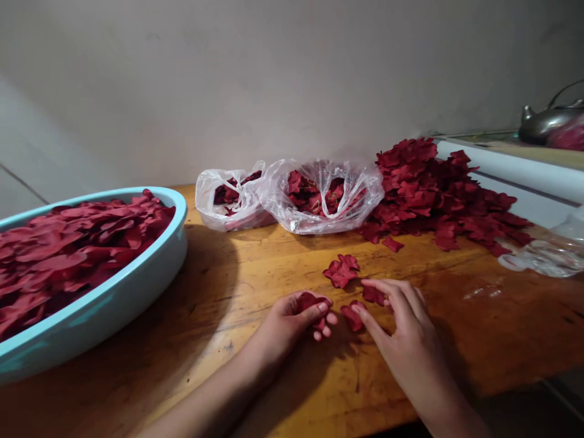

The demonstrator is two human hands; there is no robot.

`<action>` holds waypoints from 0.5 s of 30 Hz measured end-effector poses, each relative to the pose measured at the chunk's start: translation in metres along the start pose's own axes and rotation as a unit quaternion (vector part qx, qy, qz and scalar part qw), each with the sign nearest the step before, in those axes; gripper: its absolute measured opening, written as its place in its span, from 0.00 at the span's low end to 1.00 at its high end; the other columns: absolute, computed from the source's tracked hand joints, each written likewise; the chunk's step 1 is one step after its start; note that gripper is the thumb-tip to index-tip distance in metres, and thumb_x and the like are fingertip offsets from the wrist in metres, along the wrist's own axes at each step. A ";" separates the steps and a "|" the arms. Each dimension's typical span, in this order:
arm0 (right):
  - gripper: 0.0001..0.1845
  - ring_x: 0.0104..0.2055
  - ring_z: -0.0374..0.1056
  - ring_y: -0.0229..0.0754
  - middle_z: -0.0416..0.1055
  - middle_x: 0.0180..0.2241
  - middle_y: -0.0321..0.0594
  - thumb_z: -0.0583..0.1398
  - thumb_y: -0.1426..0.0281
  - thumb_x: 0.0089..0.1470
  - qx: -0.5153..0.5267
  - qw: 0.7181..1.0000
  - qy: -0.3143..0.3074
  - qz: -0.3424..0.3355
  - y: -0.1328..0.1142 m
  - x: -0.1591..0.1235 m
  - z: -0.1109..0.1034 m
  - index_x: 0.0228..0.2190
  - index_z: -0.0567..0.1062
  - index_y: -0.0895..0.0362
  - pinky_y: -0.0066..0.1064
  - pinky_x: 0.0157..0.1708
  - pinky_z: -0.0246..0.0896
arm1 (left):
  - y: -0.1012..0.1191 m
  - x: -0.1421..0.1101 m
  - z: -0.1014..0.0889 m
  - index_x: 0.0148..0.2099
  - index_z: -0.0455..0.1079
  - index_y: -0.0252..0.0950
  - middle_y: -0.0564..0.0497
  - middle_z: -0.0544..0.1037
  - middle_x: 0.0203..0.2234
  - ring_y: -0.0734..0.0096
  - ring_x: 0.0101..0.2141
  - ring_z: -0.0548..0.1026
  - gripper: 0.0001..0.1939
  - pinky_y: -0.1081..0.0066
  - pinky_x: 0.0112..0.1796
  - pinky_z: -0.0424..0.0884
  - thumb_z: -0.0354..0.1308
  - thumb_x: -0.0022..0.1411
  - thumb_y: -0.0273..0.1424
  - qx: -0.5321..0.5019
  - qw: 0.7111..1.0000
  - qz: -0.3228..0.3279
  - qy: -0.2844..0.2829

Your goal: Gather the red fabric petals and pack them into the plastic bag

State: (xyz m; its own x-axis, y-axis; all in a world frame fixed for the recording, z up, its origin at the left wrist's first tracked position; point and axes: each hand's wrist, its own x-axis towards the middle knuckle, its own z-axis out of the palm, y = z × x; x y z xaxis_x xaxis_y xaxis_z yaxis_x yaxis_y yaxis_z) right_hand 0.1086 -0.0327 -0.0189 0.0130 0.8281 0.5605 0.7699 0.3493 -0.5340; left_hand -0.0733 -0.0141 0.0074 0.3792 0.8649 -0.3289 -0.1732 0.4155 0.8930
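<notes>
My left hand (pixel 301 316) is closed around dark red cloth-like flower petals (pixel 308 302), the thumb pressing on them from above. To its right is my right hand (pixel 401 316), with thumb and forefinger apart. Its thumb tip touches a loose red petal piece (pixel 352 319), and another red petal piece (pixel 374 295) lies under its fingers. Just beyond the hands a small ruffled cluster of red petals (pixel 341 271) rests on the wooden table (pixel 219 353). The undersides of the right fingers are partly hidden.
A light blue basin (pixel 176 228) heaped with red petals stands at left. Two clear plastic bags (pixel 301 224) holding red pieces sit near the wall. A large pile of red petal pieces (pixel 420 194) is at back right, near crumpled clear plastic (pixel 547 255) and a metal kettle (pixel 542 125).
</notes>
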 end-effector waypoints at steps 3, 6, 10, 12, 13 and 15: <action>0.09 0.44 0.64 0.45 0.69 0.38 0.40 0.56 0.64 0.57 0.046 0.997 -0.054 -0.028 -0.016 -0.001 -0.001 0.40 0.69 0.52 0.38 0.45 0.59 | -0.003 0.000 0.003 0.26 0.64 0.33 0.56 0.70 0.16 0.80 0.18 0.63 0.17 0.77 0.22 0.57 0.65 0.46 0.40 0.047 0.999 0.005 0.004; 0.08 0.42 0.65 0.41 0.70 0.38 0.37 0.55 0.64 0.58 0.122 0.982 -0.143 -0.002 -0.027 -0.004 -0.001 0.39 0.69 0.51 0.32 0.41 0.62 | -0.010 0.002 0.005 0.23 0.58 0.35 0.59 0.66 0.15 0.81 0.18 0.62 0.20 0.77 0.23 0.56 0.68 0.41 0.38 0.045 0.998 0.054 0.006; 0.05 0.33 0.68 0.37 0.70 0.30 0.33 0.55 0.65 0.57 0.173 0.968 -0.182 0.031 -0.026 -0.006 0.002 0.32 0.71 0.51 0.28 0.33 0.63 | -0.021 0.003 0.004 0.24 0.56 0.35 0.60 0.62 0.18 0.81 0.22 0.58 0.18 0.78 0.24 0.54 0.67 0.43 0.29 0.097 0.988 0.118 0.012; 0.07 0.32 0.69 0.38 0.71 0.28 0.33 0.56 0.64 0.56 0.177 0.969 -0.170 0.042 -0.020 -0.008 0.003 0.30 0.71 0.52 0.28 0.32 0.63 | -0.021 0.001 0.004 0.26 0.57 0.35 0.60 0.62 0.19 0.80 0.22 0.58 0.16 0.78 0.24 0.54 0.65 0.45 0.28 0.134 0.983 0.125 0.008; 0.08 0.32 0.69 0.39 0.71 0.28 0.34 0.56 0.63 0.56 0.173 0.970 -0.160 0.052 -0.017 -0.008 0.003 0.29 0.72 0.52 0.28 0.32 0.63 | -0.020 -0.001 0.004 0.28 0.58 0.35 0.59 0.63 0.20 0.80 0.23 0.59 0.15 0.78 0.24 0.55 0.65 0.47 0.29 0.144 0.982 0.121 0.000; 0.09 0.31 0.70 0.39 0.72 0.28 0.35 0.57 0.61 0.55 0.166 0.973 -0.140 0.081 -0.013 -0.009 0.003 0.29 0.72 0.53 0.28 0.31 0.64 | -0.015 -0.005 0.004 0.32 0.62 0.35 0.56 0.67 0.23 0.78 0.25 0.63 0.11 0.77 0.26 0.57 0.62 0.53 0.33 0.150 0.983 0.105 -0.015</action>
State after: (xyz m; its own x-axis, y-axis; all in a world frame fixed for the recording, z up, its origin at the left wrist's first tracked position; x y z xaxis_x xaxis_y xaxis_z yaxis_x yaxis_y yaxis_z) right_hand 0.0962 -0.0432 -0.0184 -0.0923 0.9550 0.2820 0.5237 0.2874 -0.8020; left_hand -0.0685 -0.0255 -0.0033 0.3917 0.9119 -0.1227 0.0246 0.1230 0.9921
